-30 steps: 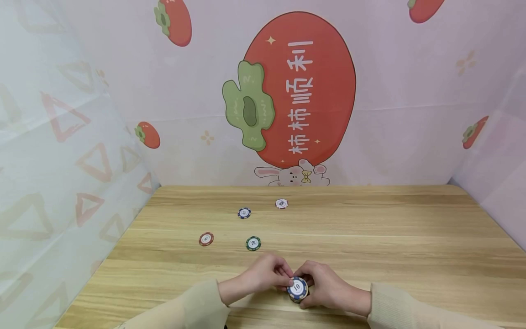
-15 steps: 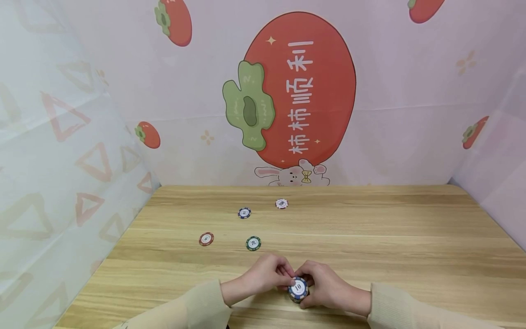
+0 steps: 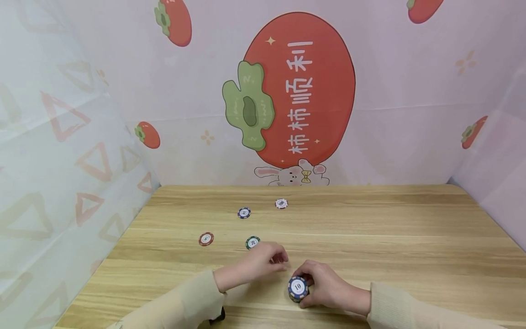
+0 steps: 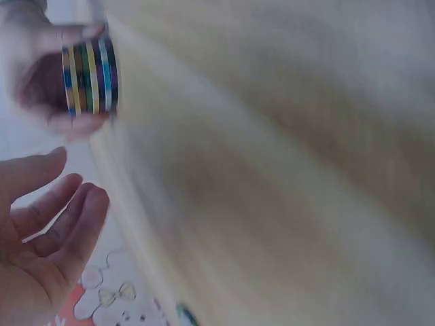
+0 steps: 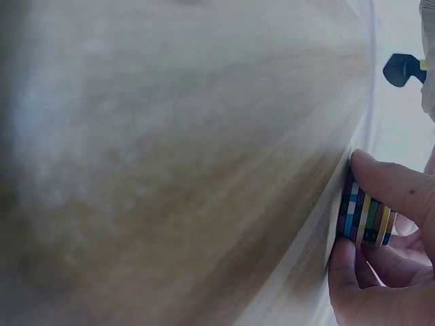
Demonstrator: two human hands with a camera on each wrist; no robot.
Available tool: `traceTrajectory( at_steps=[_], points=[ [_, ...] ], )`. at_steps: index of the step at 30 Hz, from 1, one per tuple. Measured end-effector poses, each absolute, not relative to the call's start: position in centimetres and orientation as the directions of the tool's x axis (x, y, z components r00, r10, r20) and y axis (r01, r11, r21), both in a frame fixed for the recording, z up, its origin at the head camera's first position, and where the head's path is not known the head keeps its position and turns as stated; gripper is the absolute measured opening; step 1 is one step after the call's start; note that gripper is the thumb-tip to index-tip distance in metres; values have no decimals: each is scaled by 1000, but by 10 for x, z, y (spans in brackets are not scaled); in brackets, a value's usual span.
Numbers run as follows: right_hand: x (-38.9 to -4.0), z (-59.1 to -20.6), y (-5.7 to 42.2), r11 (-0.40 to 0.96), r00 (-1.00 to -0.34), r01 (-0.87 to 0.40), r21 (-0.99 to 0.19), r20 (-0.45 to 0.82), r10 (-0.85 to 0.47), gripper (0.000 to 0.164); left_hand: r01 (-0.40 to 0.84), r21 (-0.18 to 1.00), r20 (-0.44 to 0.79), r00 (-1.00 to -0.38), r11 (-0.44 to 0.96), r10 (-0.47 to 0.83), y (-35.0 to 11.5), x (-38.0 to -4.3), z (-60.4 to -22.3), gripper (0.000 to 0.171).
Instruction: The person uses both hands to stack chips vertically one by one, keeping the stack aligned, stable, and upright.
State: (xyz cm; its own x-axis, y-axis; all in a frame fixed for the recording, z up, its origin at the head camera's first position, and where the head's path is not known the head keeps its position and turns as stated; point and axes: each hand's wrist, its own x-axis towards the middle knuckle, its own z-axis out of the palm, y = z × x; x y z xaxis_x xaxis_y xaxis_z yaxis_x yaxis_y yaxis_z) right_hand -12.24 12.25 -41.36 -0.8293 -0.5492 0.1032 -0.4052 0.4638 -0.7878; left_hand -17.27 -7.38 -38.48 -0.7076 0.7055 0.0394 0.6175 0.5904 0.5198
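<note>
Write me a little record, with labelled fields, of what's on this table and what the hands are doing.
Right hand: grips the chip stack by its sides
Left hand: holds nothing, fingers loosely curved, apart from the stack
Top chip: blue-edged, marked 10
Loose chips: red chip, 5; green chip, 20, partly hidden by the left hand in the head view; blue chip, 10; red-and-white chip, number unclear
Table: wood-grained
</note>
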Motion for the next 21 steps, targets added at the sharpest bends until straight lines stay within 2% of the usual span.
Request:
traceTrajectory(
  at_steps=[5,8,15,21],
  points=[
    [-123,-413,122,467,-831,-392,-792,87,-549,43,755,257,65,-636,603,769,-84,-183,-380,14],
    [-123,-414,122,463,-831,-388,-797,85,-549,42,785,170,53,-611,595,790,-90,-189,-379,18],
    [-122,-415,122,462,-828,-407,-788,104,-551,43,789,109,21,-610,605,792,-105,-202,-382,24],
    [-122,-414,123,463,-831,-386,-798,83,-551,43,768,76,17,-638,636,770,-114,-210,-387,22]
  ],
)
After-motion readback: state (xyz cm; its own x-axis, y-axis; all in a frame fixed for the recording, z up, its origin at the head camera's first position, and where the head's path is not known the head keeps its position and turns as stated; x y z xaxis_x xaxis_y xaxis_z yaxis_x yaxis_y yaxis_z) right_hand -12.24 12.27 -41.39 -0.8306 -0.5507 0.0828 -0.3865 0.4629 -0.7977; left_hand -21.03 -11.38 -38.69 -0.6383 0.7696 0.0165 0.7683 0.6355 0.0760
